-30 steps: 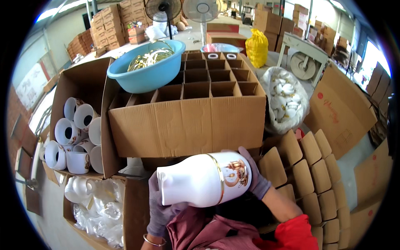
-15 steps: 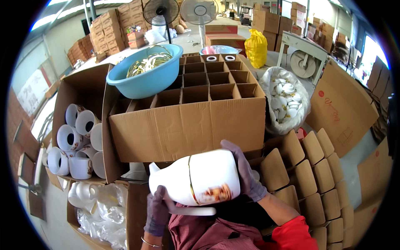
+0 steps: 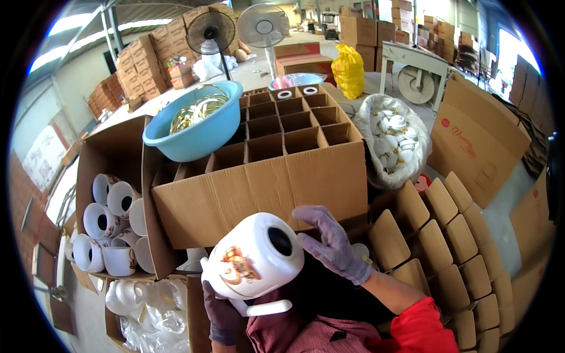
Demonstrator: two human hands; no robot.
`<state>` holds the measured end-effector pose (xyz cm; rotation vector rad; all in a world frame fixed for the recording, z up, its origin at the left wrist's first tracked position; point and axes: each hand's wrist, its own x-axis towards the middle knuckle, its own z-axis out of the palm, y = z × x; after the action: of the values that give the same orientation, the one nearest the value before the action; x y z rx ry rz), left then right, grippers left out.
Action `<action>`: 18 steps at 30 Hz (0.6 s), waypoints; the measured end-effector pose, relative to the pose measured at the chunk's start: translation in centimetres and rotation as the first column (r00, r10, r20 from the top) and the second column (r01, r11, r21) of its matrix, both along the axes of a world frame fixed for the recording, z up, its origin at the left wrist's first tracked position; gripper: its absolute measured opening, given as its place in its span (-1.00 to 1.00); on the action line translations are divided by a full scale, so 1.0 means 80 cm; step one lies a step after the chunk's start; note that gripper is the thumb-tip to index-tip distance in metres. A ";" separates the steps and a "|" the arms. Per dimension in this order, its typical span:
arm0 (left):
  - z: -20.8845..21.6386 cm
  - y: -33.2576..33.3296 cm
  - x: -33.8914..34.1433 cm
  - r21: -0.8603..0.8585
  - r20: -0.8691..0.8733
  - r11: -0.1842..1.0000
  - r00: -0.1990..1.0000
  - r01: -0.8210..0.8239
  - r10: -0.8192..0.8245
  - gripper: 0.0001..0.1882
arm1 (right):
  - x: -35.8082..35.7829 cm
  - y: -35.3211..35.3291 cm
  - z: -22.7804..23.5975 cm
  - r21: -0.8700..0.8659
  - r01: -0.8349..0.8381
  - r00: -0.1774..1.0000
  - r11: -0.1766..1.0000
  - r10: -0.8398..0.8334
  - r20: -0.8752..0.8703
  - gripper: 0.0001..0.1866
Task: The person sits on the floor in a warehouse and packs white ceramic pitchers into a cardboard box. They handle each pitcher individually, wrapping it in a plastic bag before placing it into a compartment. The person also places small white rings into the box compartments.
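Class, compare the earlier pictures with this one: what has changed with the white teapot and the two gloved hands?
The white teapot has been turned, its open mouth now facing up. The right hand has let go, fingers spread beside it; the left hand still holds it underneath. The divided carton and blue basin stayed put.

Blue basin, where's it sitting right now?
Head view, upper left: the blue basin rests on the left corner of the divided cardboard box, in front of two fans.

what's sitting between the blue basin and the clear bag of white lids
In the head view, the divided cardboard box lies between the blue basin and the bag of white lids, its cells mostly empty.
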<state>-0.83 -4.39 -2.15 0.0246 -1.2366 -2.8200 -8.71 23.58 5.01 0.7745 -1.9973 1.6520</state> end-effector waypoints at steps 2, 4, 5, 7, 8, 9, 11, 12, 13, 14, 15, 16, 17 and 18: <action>0.002 -0.008 0.004 -0.041 -0.011 0.999 1.000 -0.005 0.005 -0.27 | -0.003 -0.002 0.014 0.072 -0.138 0.990 0.988 0.138 0.007 -0.65; 0.003 0.002 0.008 -0.081 -0.015 0.996 0.999 -0.046 0.045 -0.27 | -0.008 -0.008 0.022 0.340 -0.025 0.967 0.940 0.109 -0.229 -0.67; -0.001 0.000 0.013 -0.091 -0.043 0.995 0.999 -0.036 0.032 -0.28 | -0.007 -0.012 0.023 0.377 0.054 0.955 0.925 0.062 -0.291 -0.73; -0.007 0.000 0.021 -0.271 -0.055 0.958 0.996 -0.088 0.076 -0.29 | -0.001 -0.010 0.023 0.494 0.129 0.961 0.860 0.014 -0.276 -0.78; -0.016 0.002 0.018 -0.021 -0.113 0.995 0.989 -0.094 0.091 -0.30 | 0.002 -0.009 0.021 0.548 0.166 0.963 0.820 -0.015 -0.270 -0.80; -0.022 0.002 0.019 -0.015 -0.116 0.990 0.983 -0.142 0.140 -0.28 | 0.003 -0.007 0.014 0.513 0.119 0.978 0.850 -0.010 -0.211 -0.78; -0.032 -0.002 0.017 -0.005 -0.127 0.989 0.981 -0.148 0.146 -0.23 | 0.009 -0.002 0.005 0.454 0.090 0.989 0.886 -0.027 -0.144 -0.78; -0.028 -0.001 0.020 -0.051 -0.129 0.980 0.975 -0.192 0.184 -0.19 | 0.011 -0.003 -0.003 0.416 0.067 0.994 0.907 -0.023 -0.109 -0.77; -0.025 0.004 0.020 -0.029 -0.188 0.987 0.971 -0.155 0.147 -0.17 | 0.014 -0.003 -0.015 0.364 0.041 0.999 0.931 -0.031 -0.035 -0.77; -0.023 0.011 0.020 -0.007 -0.247 0.993 0.963 -0.117 0.111 -0.16 | 0.016 0.001 -0.024 0.321 0.006 0.999 0.947 -0.020 0.041 -0.76; -0.014 0.018 0.019 0.046 -0.241 0.994 0.964 -0.100 0.108 -0.19 | 0.020 0.006 -0.033 0.268 -0.025 0.993 0.963 -0.008 0.119 -0.75; -0.006 0.015 0.016 0.006 -0.246 0.996 0.965 -0.093 0.092 -0.24 | 0.025 0.011 -0.039 0.210 -0.049 0.981 0.977 0.007 0.194 -0.74; 0.005 0.005 0.015 -0.068 -0.253 0.992 0.964 -0.105 0.084 -0.29 | 0.038 0.009 -0.038 0.113 -0.117 0.941 0.987 0.074 0.330 -0.71; 0.024 -0.002 0.011 -0.181 -0.266 0.978 0.963 -0.100 0.049 -0.34 | 0.042 0.020 -0.046 0.082 -0.224 0.906 0.971 0.176 0.385 -0.69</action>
<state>0.02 -4.52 -0.23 -0.2930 -1.4039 -2.5244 -5.32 25.15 1.33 0.7753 -2.3704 1.9273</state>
